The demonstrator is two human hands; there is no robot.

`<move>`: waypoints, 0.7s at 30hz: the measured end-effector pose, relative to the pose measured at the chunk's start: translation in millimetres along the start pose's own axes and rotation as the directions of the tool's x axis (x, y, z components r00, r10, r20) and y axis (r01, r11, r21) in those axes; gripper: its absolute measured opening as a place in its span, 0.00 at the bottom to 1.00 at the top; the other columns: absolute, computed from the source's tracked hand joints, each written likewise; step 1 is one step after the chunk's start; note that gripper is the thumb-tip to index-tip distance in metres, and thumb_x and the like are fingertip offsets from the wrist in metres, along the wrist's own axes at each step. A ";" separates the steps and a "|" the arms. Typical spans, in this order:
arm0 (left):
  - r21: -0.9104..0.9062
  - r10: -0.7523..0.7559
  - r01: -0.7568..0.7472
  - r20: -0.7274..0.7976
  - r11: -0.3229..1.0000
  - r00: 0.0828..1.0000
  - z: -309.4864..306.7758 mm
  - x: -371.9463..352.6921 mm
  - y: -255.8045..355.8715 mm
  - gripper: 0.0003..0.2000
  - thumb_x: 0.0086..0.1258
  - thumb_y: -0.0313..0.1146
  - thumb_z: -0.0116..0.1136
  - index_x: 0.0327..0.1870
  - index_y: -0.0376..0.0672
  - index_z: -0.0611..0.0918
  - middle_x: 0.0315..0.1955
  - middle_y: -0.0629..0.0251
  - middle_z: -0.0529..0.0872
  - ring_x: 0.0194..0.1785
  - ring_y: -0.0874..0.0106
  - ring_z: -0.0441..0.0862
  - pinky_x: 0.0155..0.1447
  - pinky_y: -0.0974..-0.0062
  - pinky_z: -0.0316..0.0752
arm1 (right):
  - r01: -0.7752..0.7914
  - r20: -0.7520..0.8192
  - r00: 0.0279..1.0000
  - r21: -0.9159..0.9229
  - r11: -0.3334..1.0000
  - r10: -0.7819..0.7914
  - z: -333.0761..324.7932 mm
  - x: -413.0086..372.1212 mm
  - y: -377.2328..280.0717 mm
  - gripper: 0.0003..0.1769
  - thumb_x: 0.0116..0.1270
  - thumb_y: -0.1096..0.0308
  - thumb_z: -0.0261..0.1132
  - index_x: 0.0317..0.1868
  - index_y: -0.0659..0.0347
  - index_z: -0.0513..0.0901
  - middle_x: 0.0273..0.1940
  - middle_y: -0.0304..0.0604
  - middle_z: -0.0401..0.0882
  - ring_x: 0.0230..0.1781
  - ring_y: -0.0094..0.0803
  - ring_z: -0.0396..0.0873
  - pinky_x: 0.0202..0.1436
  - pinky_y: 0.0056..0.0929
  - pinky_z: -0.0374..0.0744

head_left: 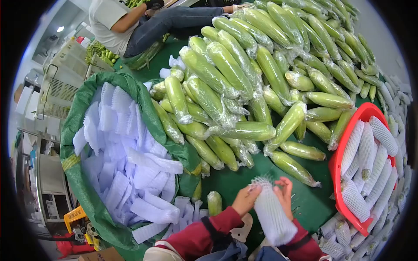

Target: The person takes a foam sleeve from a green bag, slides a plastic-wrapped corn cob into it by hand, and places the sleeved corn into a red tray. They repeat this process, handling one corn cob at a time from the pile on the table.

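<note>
A white foam net sleeve (272,215) is held upright between my two hands, its frayed end toward the pile. My left hand (246,200) has its fingers closed on the sleeve's upper left edge. At the upper right edge, my right hand (284,195) touches the sleeve, with its fingers partly curled and apart. Whether a vegetable is inside the sleeve, I cannot tell. Just beyond lie long green vegetables in clear film (289,167), heaped up to the back. On the left a green sack (69,130) holds many flat white foam sleeves (143,174).
At the right, a red basket (337,174) holds several sleeved vegetables, with more sleeved ones (405,191) piled around it. Another person (126,21) sits at the upper left. Crates (63,91) and a yellow tool (74,217) are on the left. The floor (315,202) is green.
</note>
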State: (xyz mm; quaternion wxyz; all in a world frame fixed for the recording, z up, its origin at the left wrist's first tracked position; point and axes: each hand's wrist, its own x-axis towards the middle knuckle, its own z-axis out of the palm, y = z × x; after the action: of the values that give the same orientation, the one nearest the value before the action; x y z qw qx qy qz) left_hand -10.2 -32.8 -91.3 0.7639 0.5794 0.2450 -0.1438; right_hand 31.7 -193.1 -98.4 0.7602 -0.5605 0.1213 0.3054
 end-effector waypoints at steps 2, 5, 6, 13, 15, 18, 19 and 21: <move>0.382 0.404 -0.386 0.037 0.839 0.914 -22.8 -14.8 31.8 0.17 0.66 0.32 0.59 0.54 0.36 0.77 0.48 0.56 0.79 0.53 0.67 0.77 0.55 0.74 0.72 | -0.581 0.258 0.812 0.289 0.760 0.523 24.8 -23.6 -46.4 0.25 0.72 0.48 0.53 0.58 0.58 0.73 0.46 0.47 0.80 0.43 0.34 0.80 0.47 0.32 0.79; 0.879 0.435 -0.470 0.393 0.083 0.810 -61.9 -39.9 118.3 0.21 0.59 0.37 0.65 0.54 0.44 0.79 0.48 0.55 0.79 0.53 0.61 0.77 0.54 0.65 0.74 | -0.696 0.583 0.589 0.014 0.718 0.560 13.6 -54.3 -46.7 0.36 0.70 0.44 0.52 0.66 0.66 0.64 0.56 0.55 0.76 0.52 0.44 0.78 0.59 0.44 0.76; 0.920 0.481 -0.360 0.388 -0.154 0.786 -87.3 -39.1 122.4 0.19 0.58 0.34 0.62 0.53 0.47 0.79 0.48 0.55 0.79 0.54 0.58 0.75 0.57 0.61 0.71 | -0.794 0.563 0.539 0.092 0.601 0.626 5.3 -60.2 -46.7 0.34 0.68 0.48 0.56 0.64 0.66 0.66 0.55 0.55 0.76 0.51 0.44 0.79 0.58 0.43 0.77; 0.837 0.431 0.002 0.280 -0.547 0.858 -225.3 -50.3 159.5 0.28 0.59 0.21 0.50 0.62 0.55 0.75 0.27 0.63 0.74 0.33 0.63 0.73 0.47 0.61 0.69 | 0.217 0.078 0.976 -0.483 0.849 -0.205 -51.2 -119.3 -194.3 0.51 0.49 0.62 0.76 0.69 0.69 0.57 0.64 0.48 0.64 0.65 0.33 0.63 0.69 0.32 0.61; 0.900 0.563 0.063 0.215 -0.432 0.798 -202.5 -51.2 175.3 0.27 0.59 0.19 0.51 0.62 0.52 0.76 0.28 0.63 0.74 0.33 0.62 0.72 0.43 0.64 0.70 | 0.287 0.099 0.821 -0.923 0.256 -0.563 -89.9 -131.7 -221.9 0.46 0.44 0.65 0.75 0.64 0.68 0.64 0.52 0.52 0.73 0.52 0.43 0.74 0.56 0.36 0.72; 0.906 0.698 -0.090 0.379 -0.414 0.608 -152.1 -54.2 216.0 0.27 0.59 0.15 0.51 0.61 0.45 0.74 0.39 0.56 0.78 0.41 0.60 0.76 0.46 0.69 0.72 | -0.098 0.120 0.852 -0.920 -0.380 -0.509 -136.7 -133.9 -243.8 0.47 0.43 0.64 0.74 0.66 0.56 0.65 0.54 0.51 0.71 0.55 0.47 0.71 0.58 0.47 0.69; 0.898 0.739 -0.131 0.422 -0.420 0.525 -139.4 -55.5 220.1 0.26 0.59 0.14 0.51 0.61 0.45 0.74 0.42 0.55 0.78 0.43 0.59 0.77 0.48 0.69 0.72 | -0.103 0.094 0.861 -0.930 -0.354 -0.500 -159.4 -129.9 -240.4 0.46 0.45 0.64 0.73 0.67 0.55 0.64 0.56 0.51 0.70 0.56 0.47 0.70 0.60 0.48 0.68; 0.937 0.853 -0.284 0.312 -0.204 0.418 -118.2 -56.8 218.6 0.26 0.57 0.13 0.54 0.59 0.43 0.73 0.46 0.51 0.78 0.47 0.55 0.77 0.51 0.66 0.72 | -0.113 0.047 0.873 -0.948 -0.296 -0.485 -198.2 -118.8 -229.2 0.46 0.47 0.63 0.72 0.69 0.53 0.63 0.59 0.51 0.69 0.59 0.45 0.68 0.62 0.49 0.66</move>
State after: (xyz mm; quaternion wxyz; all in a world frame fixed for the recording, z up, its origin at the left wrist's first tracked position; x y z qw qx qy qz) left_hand 27.7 139.3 92.9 0.1087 0.9542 -0.0453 0.2749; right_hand 107.5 -458.1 74.7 0.0133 -0.9920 -0.1206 0.0350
